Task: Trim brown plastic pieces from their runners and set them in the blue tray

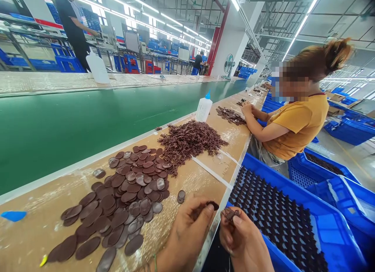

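Note:
My left hand (190,225) pinches a dark brown oval disc (213,205) between thumb and fingertips. Beside it, my right hand (244,239) grips a small clump of brown curly pieces (230,215); how many pieces are in it I cannot tell. Both hands meet near the table's front edge, close but apart. A loose oval disc (181,196) lies just beyond my left hand. To the left spreads a large pile of oval discs (125,198), some glossy. Behind it is a heap of brown curly pieces (190,141).
A white bottle with a blue cap (204,108) stands behind the heap. At right, a blue crate (331,229) holds rows of dark brown pieces. A green conveyor belt (88,127) runs along the far side. A co-worker (301,120) in yellow works farther along the table.

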Motion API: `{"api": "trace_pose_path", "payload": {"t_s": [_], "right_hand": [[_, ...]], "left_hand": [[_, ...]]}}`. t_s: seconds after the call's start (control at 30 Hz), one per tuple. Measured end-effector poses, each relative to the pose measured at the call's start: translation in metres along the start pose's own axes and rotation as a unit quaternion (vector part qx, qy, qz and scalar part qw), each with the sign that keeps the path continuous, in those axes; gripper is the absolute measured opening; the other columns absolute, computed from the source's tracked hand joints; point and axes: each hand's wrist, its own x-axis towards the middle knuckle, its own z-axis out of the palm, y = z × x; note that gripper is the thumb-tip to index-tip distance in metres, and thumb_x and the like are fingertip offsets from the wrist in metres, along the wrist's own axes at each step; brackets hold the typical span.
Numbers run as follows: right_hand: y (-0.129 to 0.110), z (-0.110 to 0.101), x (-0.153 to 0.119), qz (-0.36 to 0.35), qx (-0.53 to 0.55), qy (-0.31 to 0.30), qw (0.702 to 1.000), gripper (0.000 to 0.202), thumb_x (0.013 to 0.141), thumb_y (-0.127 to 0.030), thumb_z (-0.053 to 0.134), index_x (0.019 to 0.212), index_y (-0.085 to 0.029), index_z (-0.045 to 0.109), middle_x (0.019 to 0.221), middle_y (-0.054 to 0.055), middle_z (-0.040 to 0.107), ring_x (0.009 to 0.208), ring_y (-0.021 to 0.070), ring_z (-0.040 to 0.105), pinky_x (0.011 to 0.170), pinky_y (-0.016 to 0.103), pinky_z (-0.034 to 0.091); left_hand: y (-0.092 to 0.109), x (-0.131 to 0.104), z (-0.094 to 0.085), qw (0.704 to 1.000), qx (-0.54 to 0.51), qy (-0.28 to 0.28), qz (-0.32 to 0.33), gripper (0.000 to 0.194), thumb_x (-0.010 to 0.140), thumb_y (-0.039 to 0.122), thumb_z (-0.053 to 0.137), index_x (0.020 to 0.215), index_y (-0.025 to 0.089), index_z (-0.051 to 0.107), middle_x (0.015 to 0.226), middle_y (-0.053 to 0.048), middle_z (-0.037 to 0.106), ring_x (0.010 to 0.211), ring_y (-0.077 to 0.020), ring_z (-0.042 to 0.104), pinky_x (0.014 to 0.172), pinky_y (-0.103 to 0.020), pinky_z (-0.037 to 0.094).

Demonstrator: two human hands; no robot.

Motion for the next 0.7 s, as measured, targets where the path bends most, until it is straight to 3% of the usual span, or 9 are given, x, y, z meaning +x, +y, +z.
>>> {"api": "trace_pose_path", "payload": {"t_s": [0.1, 0.3, 0.4, 0.5, 0.6, 0.7], "right_hand": [[0.004, -0.006, 0.007, 0.005, 0.042, -0.022, 0.999, 0.026, 0.068, -0.039, 0.083, 0.085, -0.021, 0.077, 0.083, 0.006, 0.072, 0.076, 0.0187, 0.065, 0.070, 0.030, 0.055], [0.013, -0.017, 0.017, 0.004, 0.075, -0.040, 0.996, 0.024, 0.073, -0.037, 0.079, 0.093, -0.024, 0.079, 0.109, 0.009, 0.075, 0.094, 0.0245, 0.068, 0.087, 0.039, 0.055], [0.013, -0.010, 0.015, -0.001, 0.074, -0.032, 0.997, 0.028, 0.073, -0.039, 0.079, 0.097, -0.024, 0.079, 0.107, 0.010, 0.076, 0.099, 0.0277, 0.067, 0.090, 0.043, 0.054], [0.011, 0.003, 0.010, -0.014, 0.048, 0.018, 0.999, 0.032, 0.069, -0.041, 0.082, 0.095, -0.024, 0.079, 0.101, 0.009, 0.076, 0.104, 0.0313, 0.065, 0.095, 0.048, 0.052], [0.011, 0.014, 0.005, -0.031, 0.013, 0.062, 0.998, 0.033, 0.064, -0.042, 0.086, 0.091, -0.025, 0.080, 0.099, 0.008, 0.077, 0.108, 0.0316, 0.064, 0.104, 0.049, 0.045], [0.012, 0.019, 0.004, -0.040, -0.007, 0.056, 0.998, 0.035, 0.063, -0.045, 0.087, 0.091, -0.025, 0.080, 0.101, 0.007, 0.077, 0.110, 0.0310, 0.063, 0.111, 0.048, 0.040]], "left_hand": [[0.004, 0.005, -0.003, 0.999, -0.024, 0.003, -0.040, 0.039, 0.075, 0.051, 0.075, 0.086, 0.014, 0.070, 0.064, -0.001, 0.061, 0.055, -0.0097, 0.051, 0.052, -0.020, 0.043], [-0.002, 0.007, -0.004, 0.994, -0.081, -0.018, -0.067, 0.047, 0.076, 0.054, 0.076, 0.089, 0.012, 0.058, 0.077, -0.009, 0.072, 0.059, -0.0149, 0.065, 0.050, -0.021, 0.052], [-0.004, 0.007, -0.004, 0.993, -0.092, -0.027, -0.067, 0.049, 0.077, 0.056, 0.074, 0.089, 0.017, 0.047, 0.087, -0.010, 0.073, 0.067, -0.0182, 0.070, 0.053, -0.023, 0.055], [0.000, 0.005, -0.002, 0.991, -0.112, -0.050, -0.061, 0.046, 0.082, 0.054, 0.071, 0.089, 0.020, 0.041, 0.092, -0.010, 0.074, 0.073, -0.0171, 0.070, 0.059, -0.023, 0.055], [0.006, 0.001, 0.001, 0.990, -0.117, -0.065, -0.048, 0.033, 0.091, 0.045, 0.064, 0.093, 0.019, 0.044, 0.091, -0.005, 0.072, 0.078, -0.0121, 0.067, 0.071, -0.022, 0.055], [0.005, -0.004, 0.001, 0.993, -0.103, -0.056, -0.022, 0.023, 0.096, 0.040, 0.057, 0.095, 0.019, 0.048, 0.087, -0.001, 0.069, 0.080, -0.0101, 0.064, 0.077, -0.020, 0.052]]}}
